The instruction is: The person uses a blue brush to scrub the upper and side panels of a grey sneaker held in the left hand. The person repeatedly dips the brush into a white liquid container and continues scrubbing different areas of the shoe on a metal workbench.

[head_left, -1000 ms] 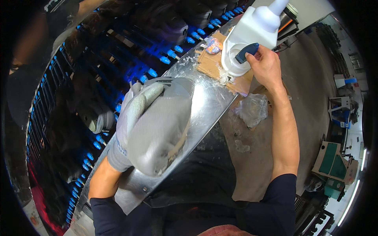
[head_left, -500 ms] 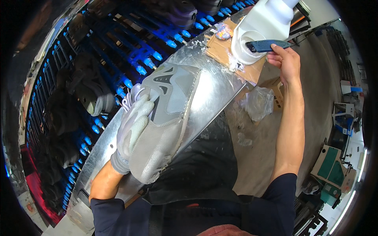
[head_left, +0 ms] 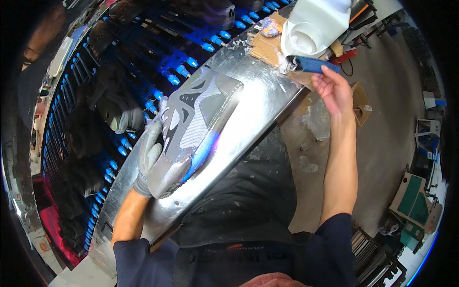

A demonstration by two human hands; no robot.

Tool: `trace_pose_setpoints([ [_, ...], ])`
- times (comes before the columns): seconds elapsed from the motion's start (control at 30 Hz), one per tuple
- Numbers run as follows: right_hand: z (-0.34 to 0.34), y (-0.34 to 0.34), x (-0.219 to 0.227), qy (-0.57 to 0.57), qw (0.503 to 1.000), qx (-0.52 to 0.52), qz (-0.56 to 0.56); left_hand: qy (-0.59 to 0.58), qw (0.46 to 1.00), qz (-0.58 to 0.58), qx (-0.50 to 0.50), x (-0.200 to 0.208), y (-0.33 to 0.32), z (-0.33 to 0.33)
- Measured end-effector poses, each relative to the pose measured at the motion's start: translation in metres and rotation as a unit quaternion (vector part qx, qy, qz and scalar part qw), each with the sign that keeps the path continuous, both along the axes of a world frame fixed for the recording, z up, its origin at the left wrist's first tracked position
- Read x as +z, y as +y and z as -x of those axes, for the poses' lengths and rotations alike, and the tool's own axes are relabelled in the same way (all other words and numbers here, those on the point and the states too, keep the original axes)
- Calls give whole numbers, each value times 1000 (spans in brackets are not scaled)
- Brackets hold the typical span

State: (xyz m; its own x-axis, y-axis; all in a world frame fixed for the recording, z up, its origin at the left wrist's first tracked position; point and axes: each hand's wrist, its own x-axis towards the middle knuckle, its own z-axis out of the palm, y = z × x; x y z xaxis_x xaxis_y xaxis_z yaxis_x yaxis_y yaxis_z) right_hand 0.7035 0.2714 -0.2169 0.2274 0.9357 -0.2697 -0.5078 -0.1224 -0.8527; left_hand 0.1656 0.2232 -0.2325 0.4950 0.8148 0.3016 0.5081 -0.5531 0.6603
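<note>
My left hand (head_left: pixel 151 155), in a pale grey glove, grips a grey shoe upper (head_left: pixel 191 124) along its laced side, over the metal bench top. The upper has mesh panels and dark cut-outs, and blue light falls on its lower edge. My bare right hand (head_left: pixel 336 91) is closed on the end of a brush (head_left: pixel 315 65) with a blue handle. The brush's dark head points left, just below the round mouth of a white plastic container (head_left: pixel 330 16). White residue coats the rim and the cardboard around it.
A conveyor of blue-tipped rods (head_left: pixel 174 79) runs beyond the bench (head_left: pixel 258 100), carrying dark shoes (head_left: pixel 117 103). Cardboard (head_left: pixel 264 47) with a multicoloured lump (head_left: pixel 271 28) lies beside the container. Below the bench's right edge are a plastic bag (head_left: pixel 319 119) and an open carton (head_left: pixel 362 105). Another person's arm (head_left: pixel 45 31) shows far left.
The brush has left the container's mouth and come down towards me, with my right hand. My left hand has turned the shoe upper and shifted it slightly left.
</note>
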Motion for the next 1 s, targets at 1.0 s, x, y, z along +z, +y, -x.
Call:
trace_pose_setpoints([
  [1.0,194,-106,34,-424,825,20,-374,11,977,186,-105,45,7,-47],
])
